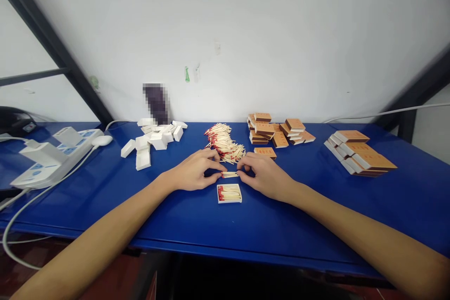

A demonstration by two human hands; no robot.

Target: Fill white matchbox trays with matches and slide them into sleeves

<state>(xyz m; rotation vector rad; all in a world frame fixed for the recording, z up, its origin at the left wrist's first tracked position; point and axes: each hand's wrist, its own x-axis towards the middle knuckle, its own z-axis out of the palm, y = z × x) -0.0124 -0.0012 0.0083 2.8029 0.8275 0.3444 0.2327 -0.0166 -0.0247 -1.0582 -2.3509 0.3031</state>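
Between my two hands lies a small bundle of matches [229,175], red heads to the left. My left hand [197,169] pinches the bundle's head end with thumb and forefinger. At the plain end, my right hand [263,174] pinches it the same way. Just in front sits a white matchbox tray [229,202] with a layer of red-headed matches in it. Behind my fingers rises a loose heap of matches [225,143], its near edge close to both hands.
White empty trays [143,158] are piled at the back left. Orange matchbox sleeves [265,152] lie heaped behind my right hand. Stacked matchboxes [369,157] stand at the right. A power strip [56,168] with white cables occupies the left of the blue table [281,239]. A wall [263,42] bounds the back.
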